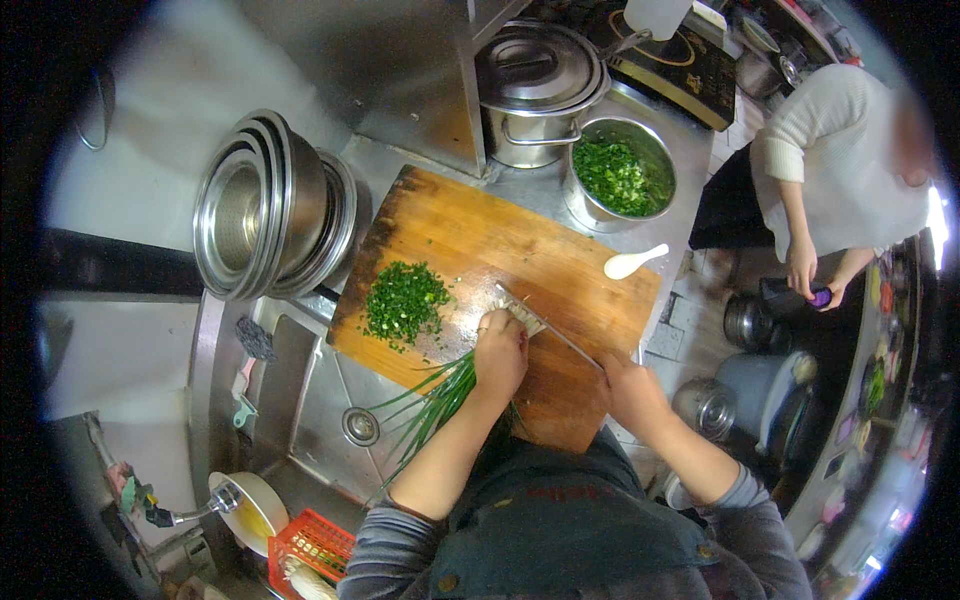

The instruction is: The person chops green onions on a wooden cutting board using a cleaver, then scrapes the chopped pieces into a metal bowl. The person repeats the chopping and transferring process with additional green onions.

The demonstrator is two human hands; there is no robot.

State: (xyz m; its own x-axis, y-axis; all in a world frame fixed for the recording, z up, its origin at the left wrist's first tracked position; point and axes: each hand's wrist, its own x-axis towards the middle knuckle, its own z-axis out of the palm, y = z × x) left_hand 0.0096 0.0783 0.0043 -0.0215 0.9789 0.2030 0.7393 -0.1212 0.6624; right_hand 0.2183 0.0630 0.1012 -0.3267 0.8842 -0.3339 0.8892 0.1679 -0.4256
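Observation:
A bunch of green onions (442,401) lies across the wooden cutting board (517,225), its green tops hanging past the near edge over the sink. My left hand (500,352) grips the bunch close to its white ends (529,321). In my right hand (630,390) is the handle of a kitchen knife (559,332), whose blade stands on edge against those white ends. A heap of chopped green onion (407,301) sits on the left of the board. Toward the board's right edge rests a white spoon (634,262).
Behind the board stand a metal pot of chopped greens (622,172) and a lidded pot (540,75). Stacked steel bowls (255,210) are at left, above a sink (337,405) with a red basket (311,544) nearby. Another person (840,165) stands at right, holding a small purple-topped object.

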